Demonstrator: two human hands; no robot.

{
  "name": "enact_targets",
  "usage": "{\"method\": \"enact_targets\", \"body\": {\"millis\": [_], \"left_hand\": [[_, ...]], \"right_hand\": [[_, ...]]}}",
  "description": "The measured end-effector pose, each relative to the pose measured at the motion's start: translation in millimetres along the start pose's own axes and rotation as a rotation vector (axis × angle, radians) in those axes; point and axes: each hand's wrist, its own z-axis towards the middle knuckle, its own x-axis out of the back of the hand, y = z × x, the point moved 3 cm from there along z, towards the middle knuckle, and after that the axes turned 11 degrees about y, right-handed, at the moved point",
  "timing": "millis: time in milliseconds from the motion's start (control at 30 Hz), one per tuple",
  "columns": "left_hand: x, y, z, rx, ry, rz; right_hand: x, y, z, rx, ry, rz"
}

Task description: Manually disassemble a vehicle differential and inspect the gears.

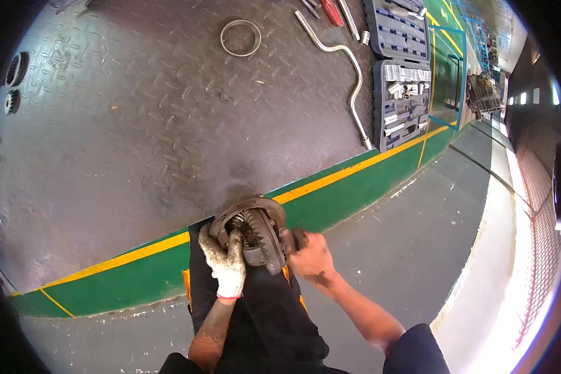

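A greasy, dark metal differential gear assembly (265,232), with a toothed ring gear and a round housing flange, is at the table's near edge, in front of my legs. My left hand (225,260), in a dirty white knit glove, grips its left side, thumb at the opening where smaller gears show. Bare and smeared with grease, my right hand (310,257) has its fingers curled against the right side of the assembly. Some right fingertips are hidden, so I cannot see whether they also pinch a small part.
A metal ring (240,38) lies on the tread-plate tabletop (149,124). Two dark gear parts (14,87) sit far left. Toward the right are a bent steel speed-handle wrench (349,59), a red-handled tool (331,12) and an open socket set case (405,93).
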Motion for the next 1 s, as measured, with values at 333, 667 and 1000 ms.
{"method": "enact_targets", "body": {"millis": [333, 667, 1000], "left_hand": [[0.0, -3.9, -0.9, -0.008, 0.01, 0.021], [-1.1, 0.0, 0.4, -0.053, 0.019, 0.044], [26.1, -34.0, -3.7, -0.054, -0.234, -0.177]], "right_hand": [[-1.7, 5.9, 0.4, -0.173, 0.049, 0.288], [-10.3, 19.8, 5.2, -0.353, -0.096, 0.536], [106.6, 11.2, 227.0, 0.265, 1.087, -0.358]]}}
